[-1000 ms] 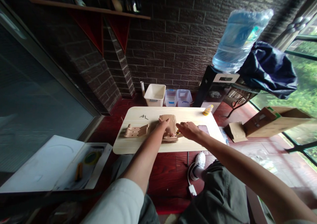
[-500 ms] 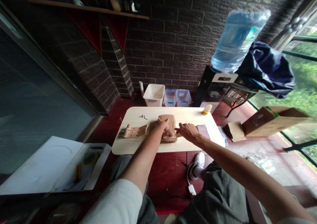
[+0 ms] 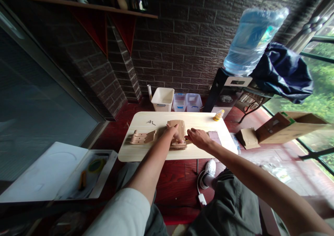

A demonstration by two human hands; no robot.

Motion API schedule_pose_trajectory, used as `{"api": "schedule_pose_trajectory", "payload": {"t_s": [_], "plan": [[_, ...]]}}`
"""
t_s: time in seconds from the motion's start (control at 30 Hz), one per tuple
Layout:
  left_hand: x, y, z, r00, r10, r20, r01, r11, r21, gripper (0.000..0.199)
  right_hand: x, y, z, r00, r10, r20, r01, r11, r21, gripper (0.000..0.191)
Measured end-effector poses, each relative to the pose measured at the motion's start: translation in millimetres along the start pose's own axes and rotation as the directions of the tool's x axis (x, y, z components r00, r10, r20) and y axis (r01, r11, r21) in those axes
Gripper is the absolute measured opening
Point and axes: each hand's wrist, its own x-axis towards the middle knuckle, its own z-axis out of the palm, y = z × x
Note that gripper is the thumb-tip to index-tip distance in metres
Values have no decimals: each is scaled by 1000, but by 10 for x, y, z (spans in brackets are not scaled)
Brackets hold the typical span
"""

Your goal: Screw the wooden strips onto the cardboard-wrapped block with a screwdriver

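Now our left grip (image 3: 172, 132) rests on the top of a wooden assembly (image 3: 179, 131), fingers spread a little and pressed down on its pale laser-cut slats; we cannot tell whether it clamps the piece or only steadies it. Our right grip (image 3: 198, 139) comes in from the other side, with its fingertips drawn close together right at the assembly's right edge. Something small and tan shows at those fingertips, but it is too small and too hidden for us to say whether they pinch it. The assembly sits near the middle of a pale wooden counter (image 3: 138, 152), towards the edge nearest us. To its left lies a second slatted wooden part (image 3: 142, 137), and beyond that a few tiny pieces (image 3: 150, 122), too small to name. To the right of our right grip lies a phone (image 3: 214, 137), and near the far corner stands a small bottle (image 3: 218, 115). Past the counter, on the red floor, we see a white bin (image 3: 162, 99) and two clear plastic boxes (image 3: 186, 102) against a brick wall (image 3: 177, 44). Higher at the right, a big water jug (image 3: 252, 41) sits on a dark stand (image 3: 221, 86) beside a navy bag (image 3: 283, 72), and a cardboard box (image 3: 289, 128) lies open on the floor.
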Motion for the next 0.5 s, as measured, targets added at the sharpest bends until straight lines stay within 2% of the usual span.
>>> {"api": "schedule_pose_trajectory", "payload": {"t_s": [0.23,0.37,0.5], "plan": [[-6,-9,-14,1000,16,26,-16,1000,14,158,-14,14,49,1000,-14,-5,14,1000,-5,40],[-8,-10,-17,999,39,-4,-39,999,0,160,-49,50,80,1000,-4,-7,4,1000,1,37],[-29,-10,-22,999,34,0,-34,999,-2,164,-53,69,121,996,-92,-19,93,996,12,32]]}}
